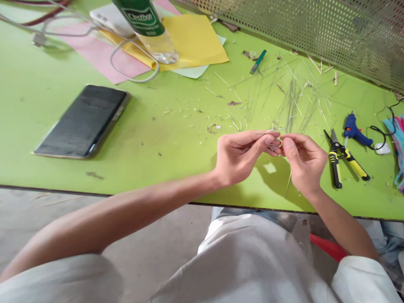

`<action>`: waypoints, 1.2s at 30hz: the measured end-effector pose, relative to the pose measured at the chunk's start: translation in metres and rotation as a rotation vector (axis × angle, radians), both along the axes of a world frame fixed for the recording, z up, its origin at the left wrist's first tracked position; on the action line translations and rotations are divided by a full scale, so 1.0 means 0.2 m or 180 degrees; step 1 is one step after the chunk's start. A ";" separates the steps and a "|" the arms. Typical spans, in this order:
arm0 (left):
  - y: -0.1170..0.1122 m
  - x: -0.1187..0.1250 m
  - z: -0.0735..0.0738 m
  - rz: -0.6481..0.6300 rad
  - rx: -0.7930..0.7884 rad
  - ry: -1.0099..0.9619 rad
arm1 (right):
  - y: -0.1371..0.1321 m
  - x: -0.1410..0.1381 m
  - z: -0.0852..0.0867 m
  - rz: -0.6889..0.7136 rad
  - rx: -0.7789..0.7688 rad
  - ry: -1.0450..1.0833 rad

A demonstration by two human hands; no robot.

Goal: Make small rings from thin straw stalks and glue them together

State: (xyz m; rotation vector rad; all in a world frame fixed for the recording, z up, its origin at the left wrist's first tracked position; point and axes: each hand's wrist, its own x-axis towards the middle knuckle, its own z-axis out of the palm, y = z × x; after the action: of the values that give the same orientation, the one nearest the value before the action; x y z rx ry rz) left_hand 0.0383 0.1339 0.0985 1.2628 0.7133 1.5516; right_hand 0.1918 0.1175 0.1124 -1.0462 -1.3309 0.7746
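Observation:
My left hand (244, 156) and my right hand (304, 164) meet in the air above the green table (151, 139), fingertips almost touching. Between their fingers they pinch a small, thin, pale strand piece (276, 141), perhaps plant fibre; the fingers hide most of it. A longer thin stalk (288, 185) hangs below my right hand. Many similar loose strands (292, 105) lie scattered on the table just beyond my hands.
Yellow-handled pliers (339, 158) and a blue glue gun (355, 131) lie to the right. A black phone (83, 122), a water bottle (154, 33), coloured paper sheets (192, 40) and white cables lie to the left and far side. A perforated metal screen (315, 29) stands behind.

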 end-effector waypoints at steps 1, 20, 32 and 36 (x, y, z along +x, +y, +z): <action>0.00 0.00 0.00 -0.0008 0.0026 0.0001 | 0.00 0.00 0.00 0.0016 -0.0044 -0.0018; -0.01 0.00 0.02 -0.0008 -0.0084 0.0262 | 0.00 -0.01 0.00 -0.0171 0.0182 -0.0271; -0.01 0.00 0.00 -0.0119 -0.0261 0.0079 | 0.02 0.01 0.00 -0.0076 0.0146 -0.0155; -0.01 0.00 0.00 -0.0185 -0.0326 0.0015 | 0.02 0.01 0.00 -0.0019 0.0177 -0.0110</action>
State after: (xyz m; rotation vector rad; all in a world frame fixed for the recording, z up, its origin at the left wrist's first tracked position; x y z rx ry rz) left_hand 0.0387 0.1328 0.0978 1.2014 0.7432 1.4475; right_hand 0.1939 0.1207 0.1116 -1.0232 -1.3707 0.7139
